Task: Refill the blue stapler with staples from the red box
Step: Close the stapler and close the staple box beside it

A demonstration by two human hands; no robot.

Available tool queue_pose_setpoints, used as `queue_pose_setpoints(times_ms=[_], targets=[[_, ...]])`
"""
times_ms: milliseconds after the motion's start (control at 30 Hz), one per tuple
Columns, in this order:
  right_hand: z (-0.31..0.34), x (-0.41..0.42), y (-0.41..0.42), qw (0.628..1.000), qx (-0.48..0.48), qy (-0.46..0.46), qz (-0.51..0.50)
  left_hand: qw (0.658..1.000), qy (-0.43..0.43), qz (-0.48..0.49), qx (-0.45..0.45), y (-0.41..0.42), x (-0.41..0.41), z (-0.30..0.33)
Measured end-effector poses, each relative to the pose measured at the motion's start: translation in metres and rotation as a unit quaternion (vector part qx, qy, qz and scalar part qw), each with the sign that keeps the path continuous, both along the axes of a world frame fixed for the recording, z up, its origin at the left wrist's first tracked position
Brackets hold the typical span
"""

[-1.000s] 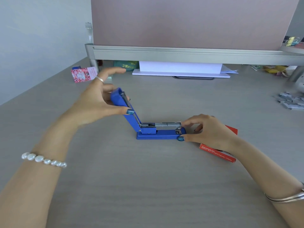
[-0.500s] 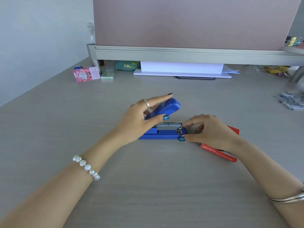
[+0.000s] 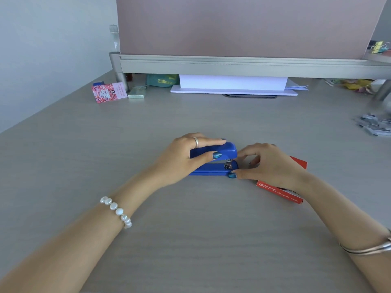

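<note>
The blue stapler (image 3: 213, 169) lies on the grey desk in the middle of the view, its top arm folded down nearly flat over the base. My left hand (image 3: 184, 159) grips that top arm from the left, thumb in front and fingers over it. My right hand (image 3: 266, 166) holds the stapler's front end, thumb against the base. The red box (image 3: 281, 192) lies right of the stapler, mostly hidden under my right hand and wrist.
Loose strips of staples (image 3: 375, 125) lie at the far right. A pink patterned card (image 3: 108, 92) and a small pale box (image 3: 137, 93) sit at the back left. White paper (image 3: 232, 86) lies under the partition rail (image 3: 232, 65) at the back.
My left hand has swung the stapler's top arm from raised at the left down onto the base. My right hand has stayed at the front end.
</note>
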State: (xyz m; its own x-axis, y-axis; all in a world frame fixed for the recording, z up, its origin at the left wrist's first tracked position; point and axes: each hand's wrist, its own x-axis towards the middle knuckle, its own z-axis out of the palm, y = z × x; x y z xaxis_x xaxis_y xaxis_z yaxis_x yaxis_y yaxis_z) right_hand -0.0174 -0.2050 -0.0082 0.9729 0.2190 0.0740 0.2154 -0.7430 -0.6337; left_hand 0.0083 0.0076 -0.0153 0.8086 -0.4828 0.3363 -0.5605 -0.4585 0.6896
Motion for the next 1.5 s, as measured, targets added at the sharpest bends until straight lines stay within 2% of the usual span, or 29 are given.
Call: queue_pose_setpoints(times_ms=[267, 500, 767, 1000, 1267, 1367, 1433, 1500], targets=[[0.000, 0.000, 0.001, 1.000, 0.007, 0.002, -0.002, 1.000, 0.005, 0.002, -0.002, -0.002, 0.000, 0.000], [-0.001, 0.000, 0.001, 1.000, 0.013, 0.007, 0.001, 0.998, -0.047, 0.007, 0.042, -0.004, 0.000, -0.007], [-0.002, 0.001, 0.001, 1.000, 0.026, 0.005, 0.012, 0.996, -0.064, 0.001, 0.065, -0.005, 0.002, -0.009], [-0.003, 0.003, -0.002, 0.999, 0.027, 0.000, 0.029, 0.997, -0.058, 0.010, 0.053, -0.004, 0.001, -0.010], [0.009, 0.003, -0.014, 0.992, 0.123, -0.022, 0.004, 0.998, -0.037, 0.007, 0.046, -0.002, 0.001, -0.007], [0.018, 0.001, -0.025, 0.997, 0.065, -0.036, -0.001, 0.999, -0.030, 0.004, 0.045, -0.001, 0.001, -0.007], [0.025, -0.004, -0.036, 0.999, -0.029, 0.039, 0.019, 0.999, -0.028, 0.002, 0.046, 0.000, 0.001, -0.007], [0.029, -0.010, -0.047, 0.978, -0.141, 0.148, 0.044, 0.999, -0.026, -0.002, 0.047, 0.001, 0.000, -0.006]])
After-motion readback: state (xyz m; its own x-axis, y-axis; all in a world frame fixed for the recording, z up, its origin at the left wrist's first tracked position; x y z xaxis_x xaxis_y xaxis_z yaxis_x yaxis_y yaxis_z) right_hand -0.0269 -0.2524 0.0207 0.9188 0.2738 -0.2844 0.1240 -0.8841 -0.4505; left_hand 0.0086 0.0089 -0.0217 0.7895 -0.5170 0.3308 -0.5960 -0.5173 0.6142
